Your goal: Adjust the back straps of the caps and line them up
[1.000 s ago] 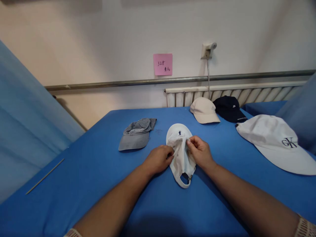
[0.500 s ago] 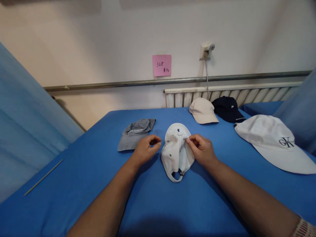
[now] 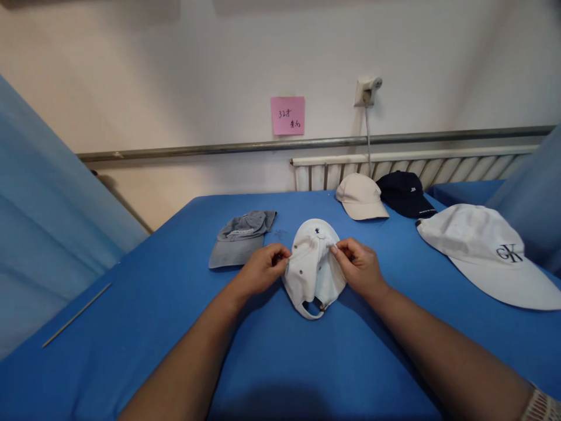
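Observation:
A white baseball cap [image 3: 312, 272] lies crumpled on the blue-covered table [image 3: 272, 356]. Its brim, bearing a small dark emblem, points away from me, and the back strap with its opening is toward me. My left hand [image 3: 265, 268] pinches the cap's left side between thumb and fingers. On the other side, my right hand [image 3: 362, 266] pinches the fabric near the brim. Just left of the white cap, a grey cap [image 3: 239, 240] with a folded crown rests beside my left hand.
Toward the back right are a beige cap [image 3: 360, 196] and a black cap [image 3: 403, 193]. A large white cap with CK lettering [image 3: 477, 251] lies at the right. A thin stick [image 3: 76, 316] is at the left, near a blue curtain [image 3: 52, 222]. Behind runs a metal rail [image 3: 228, 149].
My left hand has moved slightly right and taken hold of the white cap's left side, which is now pulled a little outward. My right hand keeps its pinch.

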{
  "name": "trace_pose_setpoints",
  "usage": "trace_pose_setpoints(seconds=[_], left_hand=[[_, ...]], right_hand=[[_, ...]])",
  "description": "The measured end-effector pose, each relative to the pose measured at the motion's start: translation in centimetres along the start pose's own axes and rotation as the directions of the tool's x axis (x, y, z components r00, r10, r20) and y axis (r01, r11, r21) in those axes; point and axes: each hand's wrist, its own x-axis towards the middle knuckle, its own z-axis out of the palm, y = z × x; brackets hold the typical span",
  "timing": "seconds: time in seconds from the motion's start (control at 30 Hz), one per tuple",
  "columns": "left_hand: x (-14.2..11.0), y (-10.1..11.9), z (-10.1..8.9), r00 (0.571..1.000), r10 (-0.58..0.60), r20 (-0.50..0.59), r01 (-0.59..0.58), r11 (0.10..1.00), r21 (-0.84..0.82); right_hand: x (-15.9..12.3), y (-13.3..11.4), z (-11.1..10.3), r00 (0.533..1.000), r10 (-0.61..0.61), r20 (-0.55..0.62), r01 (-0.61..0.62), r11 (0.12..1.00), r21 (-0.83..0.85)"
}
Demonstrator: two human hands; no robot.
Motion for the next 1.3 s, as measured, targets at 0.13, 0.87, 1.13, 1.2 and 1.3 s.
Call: trace_pose_setpoints(seconds=[0.13,0.87,1.13,1.2,1.3], left_hand=[[0.3,-0.6,-1.2,0.997,-0.009,-0.077,0.000,0.993,-0.119],[0.9,-2.0,-0.9,0.939,-0.154,-0.307,0.113,0.983,-0.145],[0.9,-1.9,-0.8,0.939,-0.172,-0.298,0.124,0.977,-0.173],[0.9,-2.1,-0.7,0.940,-0.172,-0.294,0.123,0.976,-0.178],[1.0,-2.3,-0.7,0.940,-0.171,-0.295,0.121,0.976,-0.181]], right_hand=[[0.4,0.0,-0.6,0.998,-0.016,-0.064,0.015,1.000,-0.021],[0.0,-3.2,-1.9,0.946,-0.265,0.189,0.239,0.960,0.147],[0.7,-1.7,-1.3,0.936,-0.245,0.254,0.263,0.964,-0.036],[0.6,-1.7,-1.1,0.931,-0.252,0.263,0.277,0.959,-0.060],[0.6,-1.9,-1.0,0.949,-0.257,0.181,0.273,0.960,-0.069]])
